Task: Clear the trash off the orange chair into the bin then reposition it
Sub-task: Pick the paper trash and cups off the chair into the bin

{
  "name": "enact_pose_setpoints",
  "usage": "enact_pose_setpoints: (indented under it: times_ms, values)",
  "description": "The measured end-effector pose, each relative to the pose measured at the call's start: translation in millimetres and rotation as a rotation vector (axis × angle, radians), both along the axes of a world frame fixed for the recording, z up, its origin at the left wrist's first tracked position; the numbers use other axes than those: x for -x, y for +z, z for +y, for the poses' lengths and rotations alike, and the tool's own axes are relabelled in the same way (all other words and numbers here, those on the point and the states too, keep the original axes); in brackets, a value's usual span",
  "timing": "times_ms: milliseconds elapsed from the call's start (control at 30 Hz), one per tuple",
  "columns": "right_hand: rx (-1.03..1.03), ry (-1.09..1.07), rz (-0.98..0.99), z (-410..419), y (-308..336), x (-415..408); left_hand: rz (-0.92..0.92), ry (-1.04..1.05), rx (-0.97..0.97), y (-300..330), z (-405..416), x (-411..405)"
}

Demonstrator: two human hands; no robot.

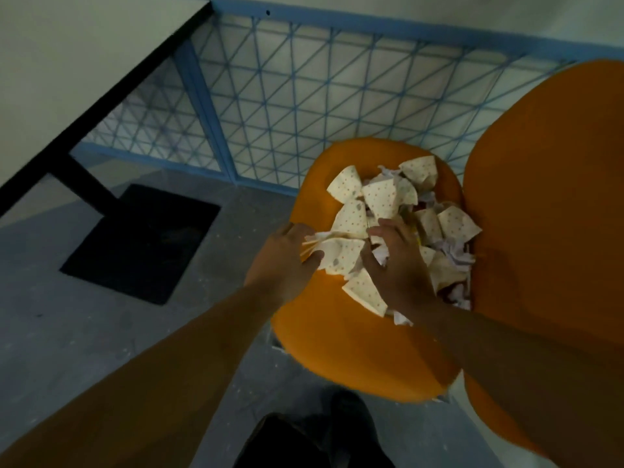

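Head view: a pile of cream, red-dotted torn paper scraps [381,201] is seen on the moulded orange plastic chair [337,332] seat, right of centre. A scrap is pinched by the left hand [283,261]; the right hand [395,265] fingers are curled into the pile. Blue wire-mesh railing [304,96] far behind.

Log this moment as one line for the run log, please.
stage: gathering trash | left hand: grips dotted paper scraps | right hand: on paper pile | orange chair: seat still littered | bin: not visible

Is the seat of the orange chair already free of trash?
No, dotted paper scraps are piled on the orange chair seat, and both hands reach into them.
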State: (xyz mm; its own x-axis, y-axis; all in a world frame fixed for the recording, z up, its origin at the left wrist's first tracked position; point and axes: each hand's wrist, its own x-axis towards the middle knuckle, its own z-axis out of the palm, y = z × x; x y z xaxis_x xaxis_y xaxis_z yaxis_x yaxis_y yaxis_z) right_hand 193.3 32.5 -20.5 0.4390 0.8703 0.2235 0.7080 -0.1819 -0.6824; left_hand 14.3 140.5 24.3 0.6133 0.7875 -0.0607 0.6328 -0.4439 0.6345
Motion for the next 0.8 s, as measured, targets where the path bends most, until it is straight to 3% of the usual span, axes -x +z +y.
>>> enact_pose_setpoints:
  times_ms: [300,467,633,800]
  values:
    - [0.144,-0.034,-0.117,115,-37,-120,0.038,0.045,-0.017,-55,121,-136]
    - [0.215,-0.079,-0.233,132,-59,-149,0.088,0.063,0.016,-93,167,-192]
    - [0.244,-0.043,-0.201,135,-78,-160,0.237,0.094,0.169,-126,177,-225]
    - [0.108,0.033,-0.094,132,-80,-161,0.063,0.180,0.233,-141,170,-230]
